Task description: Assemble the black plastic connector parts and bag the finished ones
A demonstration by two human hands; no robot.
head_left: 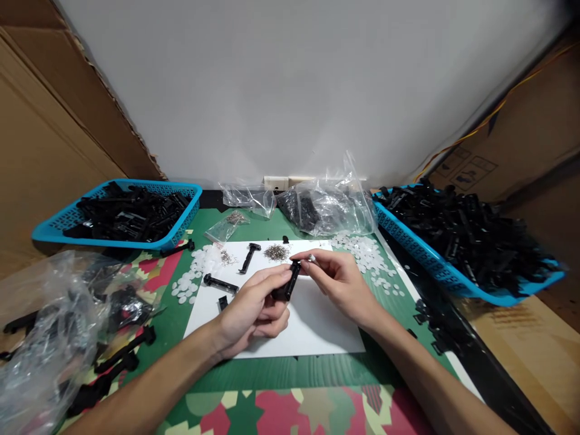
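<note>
My left hand (pixel 254 305) is closed around a black plastic part (pixel 292 283), a narrow bar held tilted above a white sheet (pixel 317 329). At the bar's upper end, my right hand (pixel 338 275) pinches a small white piece (pixel 312 258) between thumb and fingers. Whether the white piece touches the bar I cannot tell. Left of my hands, similar black bars (pixel 220 284) lie on the sheet. Just beyond my fingers is a pile of tiny metal pieces (pixel 276 252), possibly springs or pins. Loose white discs (pixel 362 257) are spread to the right, with more discs (pixel 190 278) to the left.
Blue baskets full of black parts stand at the left (pixel 193 208) and right (pixel 493 297). Clear plastic bags (pixel 335 208) lie along the wall, and a larger bag (pixel 58 344) is at near left. Cardboard boxes (pixel 58 121) flank the green table (pixel 272 374).
</note>
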